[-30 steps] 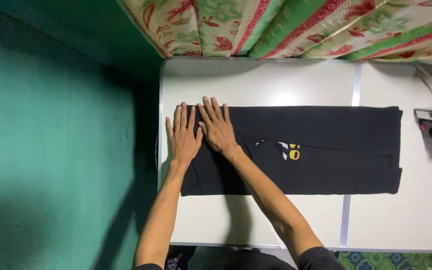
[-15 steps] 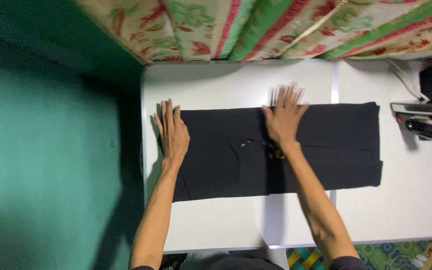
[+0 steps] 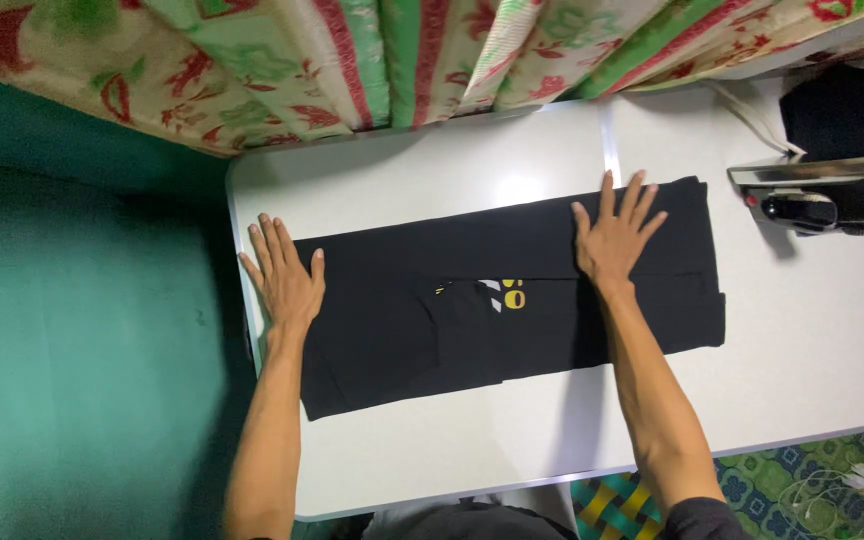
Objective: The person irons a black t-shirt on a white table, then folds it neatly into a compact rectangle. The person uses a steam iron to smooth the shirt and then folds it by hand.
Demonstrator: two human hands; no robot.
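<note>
A small printed emblem [image 3: 505, 295] in yellow and white marks the folded black garment [image 3: 512, 290], near the middle of the cloth and partly tucked under a fold, so its full shape cannot be made out. The garment lies lengthwise across the white table [image 3: 452, 430], closer to the far edge than the near one. No packages, signs or screens appear anywhere on the table or around it.
</note>
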